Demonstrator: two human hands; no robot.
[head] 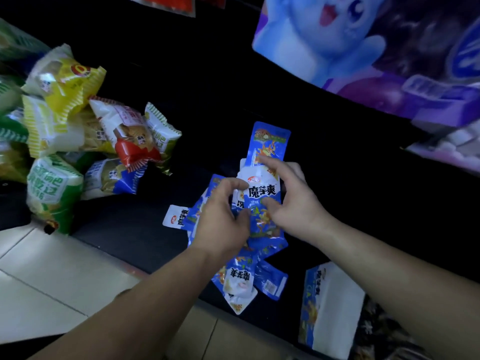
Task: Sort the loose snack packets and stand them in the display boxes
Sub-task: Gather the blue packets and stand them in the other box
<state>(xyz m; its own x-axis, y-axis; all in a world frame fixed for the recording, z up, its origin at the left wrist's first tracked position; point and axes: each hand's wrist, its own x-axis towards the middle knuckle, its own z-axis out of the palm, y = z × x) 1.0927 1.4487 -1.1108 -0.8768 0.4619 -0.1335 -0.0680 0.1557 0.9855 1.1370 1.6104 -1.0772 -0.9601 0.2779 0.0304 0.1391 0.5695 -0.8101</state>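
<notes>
Both forearms reach in from the near edge. At the near right sits 1 white-and-blue display box [330,307], and from where I stand no packet shows standing in it. Up and left of the box, the 2 hands, left hand [223,219] and right hand [296,203], each grasp a fanned bunch of blue packets [265,224] over the dark counter [155,242]. Far left of the box, a mixed heap of packets [78,126] lies unsorted. I'd judge most of the job remains.

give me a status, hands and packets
Gripping one bunch of blue packets: left hand, right hand. Under them, more loose packets. Beside right forearm, display box. Off left, bread packs, clear of the hands.
</notes>
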